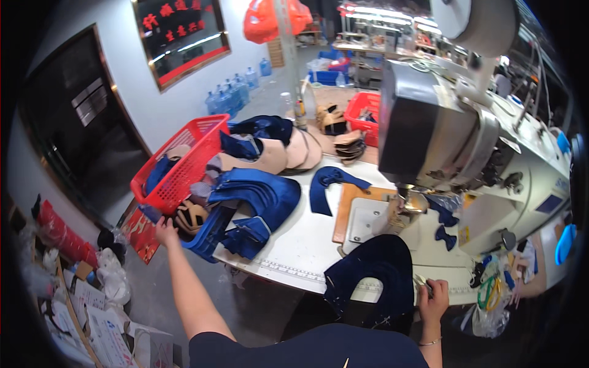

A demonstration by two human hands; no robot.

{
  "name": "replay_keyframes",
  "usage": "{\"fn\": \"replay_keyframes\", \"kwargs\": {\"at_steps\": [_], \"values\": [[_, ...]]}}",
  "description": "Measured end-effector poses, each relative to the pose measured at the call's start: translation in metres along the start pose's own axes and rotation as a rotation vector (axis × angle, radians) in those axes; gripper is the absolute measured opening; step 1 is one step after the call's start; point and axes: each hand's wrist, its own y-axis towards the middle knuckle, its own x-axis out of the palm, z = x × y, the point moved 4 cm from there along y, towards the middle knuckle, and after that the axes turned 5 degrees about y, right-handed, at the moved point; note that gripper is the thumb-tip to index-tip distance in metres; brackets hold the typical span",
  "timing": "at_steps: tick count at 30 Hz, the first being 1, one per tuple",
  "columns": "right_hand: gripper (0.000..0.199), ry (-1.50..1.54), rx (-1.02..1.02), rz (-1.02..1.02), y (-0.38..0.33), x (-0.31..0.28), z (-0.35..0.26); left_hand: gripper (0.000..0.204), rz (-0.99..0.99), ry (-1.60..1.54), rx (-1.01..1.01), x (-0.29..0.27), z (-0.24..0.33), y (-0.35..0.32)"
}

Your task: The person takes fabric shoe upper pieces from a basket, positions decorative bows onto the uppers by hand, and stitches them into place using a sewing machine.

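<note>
**Navy velvety piece (399, 268) hangs over the edge of a white bench (305, 244)**

Curved like a horseshoe, the piece lies at the front of the bench, below a sewing machine (429, 119), its ends reaching toward the worker's lap. The right hand (434, 299) is just beside it, fingers curled around a small tool (419, 280) with a pale tip. The left hand (164, 232) is well apart, fingers bent at a purple-blue scrap (150, 213) near a blue tray (207, 241).

With so much overhanging, the piece could slide off under its own weight; a slip of the tool could nick its pile. A tug on the scrap might tip the tray, which appears to jut past the bench, or drag the loosely fanned blue stack (270, 193) beside it. The red basket (197, 147), crowded against other pieces, looks easy to nudge.

Whether the left fingers grip the scrap or merely touch it cannot be told. The tool's kind is masked by the right fingers, and any contact between that hand and the piece is unclear. The piece's lower ends fade against dark clothing, and the machine's head obscures the needle.
</note>
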Motion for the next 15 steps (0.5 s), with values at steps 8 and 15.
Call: {"fn": "replay_keyframes", "kwargs": {"at_steps": [8, 15], "values": [[0.028, 0.187, 0.273, 0.135, 0.022, -0.009, 0.017, 0.019, 0.128, 0.697, 0.594, -0.006, 0.016, -0.016], [0.016, 0.109, 0.194, 0.031, 0.083, 0.010, 0.069, 0.021, 0.267, 0.139, 0.764, 0.013, 0.108, -0.180]]}}
